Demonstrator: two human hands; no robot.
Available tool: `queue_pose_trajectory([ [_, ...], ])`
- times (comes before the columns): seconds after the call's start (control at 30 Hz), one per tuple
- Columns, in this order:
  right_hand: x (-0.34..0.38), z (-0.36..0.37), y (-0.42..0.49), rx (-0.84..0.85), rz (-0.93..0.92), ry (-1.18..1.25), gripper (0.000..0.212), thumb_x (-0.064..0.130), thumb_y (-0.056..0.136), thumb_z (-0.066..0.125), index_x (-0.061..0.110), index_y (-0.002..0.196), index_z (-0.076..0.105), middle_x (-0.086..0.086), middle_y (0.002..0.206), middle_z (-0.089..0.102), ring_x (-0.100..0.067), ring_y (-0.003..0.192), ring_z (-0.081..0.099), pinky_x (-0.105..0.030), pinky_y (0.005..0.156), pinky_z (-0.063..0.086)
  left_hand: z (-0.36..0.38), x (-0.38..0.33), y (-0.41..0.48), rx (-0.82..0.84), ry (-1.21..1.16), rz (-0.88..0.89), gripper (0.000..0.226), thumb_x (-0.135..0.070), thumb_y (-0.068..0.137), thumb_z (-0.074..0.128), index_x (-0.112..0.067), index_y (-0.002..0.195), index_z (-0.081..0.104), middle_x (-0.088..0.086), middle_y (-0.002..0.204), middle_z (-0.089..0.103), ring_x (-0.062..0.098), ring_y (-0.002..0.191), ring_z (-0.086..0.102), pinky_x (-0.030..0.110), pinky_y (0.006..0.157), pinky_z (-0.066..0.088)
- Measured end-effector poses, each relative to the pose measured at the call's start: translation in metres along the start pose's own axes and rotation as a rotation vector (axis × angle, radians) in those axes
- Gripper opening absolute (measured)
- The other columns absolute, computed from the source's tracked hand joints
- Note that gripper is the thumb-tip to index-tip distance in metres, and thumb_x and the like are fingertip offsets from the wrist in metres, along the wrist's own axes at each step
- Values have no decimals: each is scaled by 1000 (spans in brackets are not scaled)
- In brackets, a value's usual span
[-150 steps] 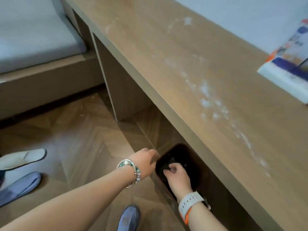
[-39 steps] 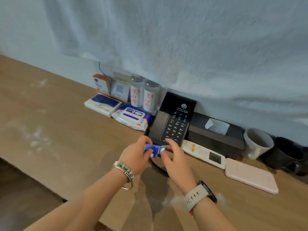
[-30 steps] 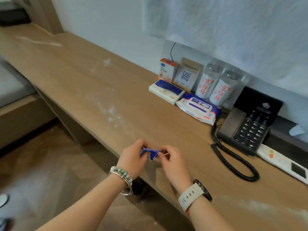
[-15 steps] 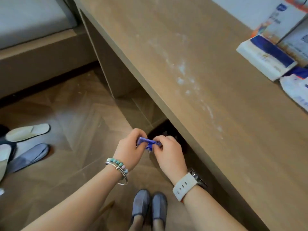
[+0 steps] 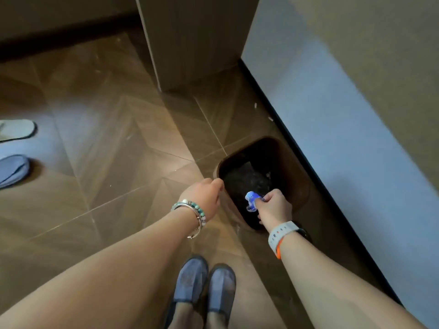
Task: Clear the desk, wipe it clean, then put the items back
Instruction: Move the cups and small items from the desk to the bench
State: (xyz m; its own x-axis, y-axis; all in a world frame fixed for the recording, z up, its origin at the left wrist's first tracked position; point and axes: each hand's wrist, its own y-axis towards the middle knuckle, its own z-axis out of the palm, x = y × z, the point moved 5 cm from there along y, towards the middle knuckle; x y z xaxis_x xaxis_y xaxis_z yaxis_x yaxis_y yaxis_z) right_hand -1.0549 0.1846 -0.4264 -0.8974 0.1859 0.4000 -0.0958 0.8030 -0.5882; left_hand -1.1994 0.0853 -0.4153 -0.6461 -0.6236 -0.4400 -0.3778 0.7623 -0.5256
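- Your right hand point(image 5: 275, 207) is pinching a small blue wrapper point(image 5: 251, 200) between thumb and curled fingers, holding it over the near part of the bin's mouth.
- The wrapper is crumpled, and its print is too small and blurred to read.
- The brown bin point(image 5: 297, 162) is standing on the floor point(image 5: 107, 138), just beside the dark skirting of the pale wall point(image 5: 332, 115) on the right.
- Your right hand and wrist are covering the bin's near rim.
- A black liner point(image 5: 244, 181) is showing inside the bin; whatever is lying in it is too dark to make out.
- Your left hand point(image 5: 204, 193) is reaching to the bin's left rim with its back facing the camera. The fingers are curling out of sight, so you cannot tell whether they are gripping the rim, only touching it, or stopping short.
- Beaded bracelets point(image 5: 192, 210) are sitting on your left wrist and a pale watch strap point(image 5: 282, 233) on your right.
- The counter point(image 5: 380, 43) is showing only as a tan band at the far right, cut off by the frame. Its upright panel point(image 5: 190, 32) is standing at the far end of the floor.
- Your feet, in blue slippers point(image 5: 204, 288), are standing together at the near edge.
- Two loose slippers, one white point(image 5: 14, 129) and one blue point(image 5: 11, 169), are lying at the left, both cut off by the frame.
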Motion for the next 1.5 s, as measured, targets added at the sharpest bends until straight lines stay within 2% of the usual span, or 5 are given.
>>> queue_pose_trajectory([
  [0.23, -18, 17, 28, 34, 46, -1, 41, 30, 93, 55, 6, 125, 47, -15, 120, 57, -33, 110, 55, -34, 86, 43, 40, -2, 17, 19, 120, 11, 28, -20, 95, 39, -18, 121, 49, 6, 117, 54, 28, 104, 54, 37, 82, 47],
  [0.67, 98, -79, -129, 197, -392, -194, 29, 29, 95, 48, 20, 122, 50, -2, 129, 45, -22, 115, 51, -32, 91, 43, -128, -68, -78, -198, 286, -7, 27, -27, 94, 39, -23, 119, 47, -1, 117, 54, 22, 104, 56, 34, 77, 47],
  [1.0, 164, -222, -257, -92, -736, -127, 29, 33, 96, 42, 22, 121, 51, 2, 118, 51, -19, 108, 51, -30, 81, 43, -268, -178, -197, -398, 380, 276, 23, -35, 96, 36, -25, 113, 49, -6, 107, 56, 15, 95, 55, 23, 67, 34],
  [1.23, 112, -321, -255, -306, -629, -61, 30, 29, 96, 42, 22, 122, 52, 1, 123, 50, -20, 109, 52, -39, 88, 46, -270, -294, -215, -418, 441, 527, 29, -35, 97, 38, -26, 122, 48, -7, 117, 54, 15, 97, 57, 24, 69, 40],
  [1.5, -39, -431, -248, -519, -419, -70, 27, 29, 95, 43, 21, 119, 52, 2, 120, 51, -19, 113, 49, -28, 79, 39, -168, -455, -231, -307, 519, 811, 29, -33, 95, 39, -25, 121, 50, -3, 119, 54, 19, 106, 54, 30, 82, 45],
])
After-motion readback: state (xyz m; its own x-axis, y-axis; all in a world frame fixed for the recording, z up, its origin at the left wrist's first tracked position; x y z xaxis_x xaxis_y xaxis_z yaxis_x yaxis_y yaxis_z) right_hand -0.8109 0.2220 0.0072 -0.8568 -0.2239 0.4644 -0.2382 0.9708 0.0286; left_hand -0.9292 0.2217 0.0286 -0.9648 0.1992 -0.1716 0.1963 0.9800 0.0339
